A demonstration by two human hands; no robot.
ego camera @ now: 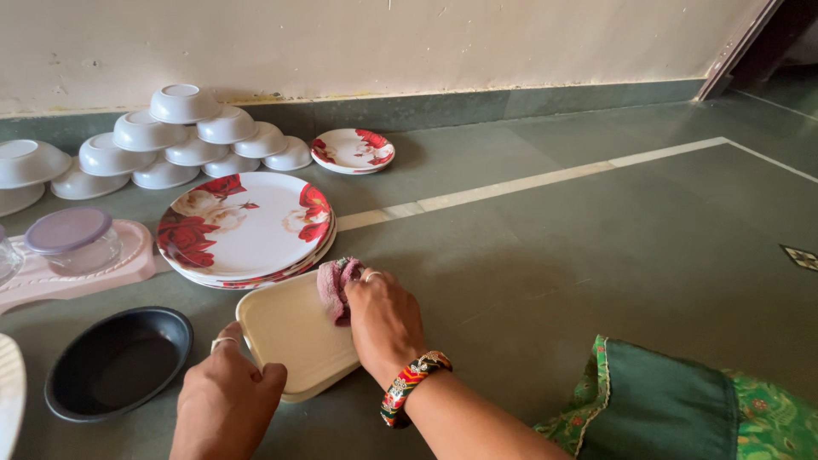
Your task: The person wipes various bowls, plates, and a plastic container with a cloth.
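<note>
Cream plastic tray [294,336], rectangular with rounded corners, lies flat on the grey-green stone floor [596,247] just in front of the person, its long axis running from about seven o'clock up to one o'clock. Left hand [226,400] pinches the tray's near rim at seven o'clock, thumb on top and fingers curled under. Right hand [383,319] lies on the tray's right edge at three o'clock, fingers closed around a bunched pink cloth [336,285] pressed against the surface; it is the hand nearer the tray's middle. At twelve o'clock, touching the tray's far end, sits a stack of round white plates with red flowers [243,226]. At nine o'clock rests a round black pan [119,362], and farther off upturned white bowls [196,136] line the wall.
</note>
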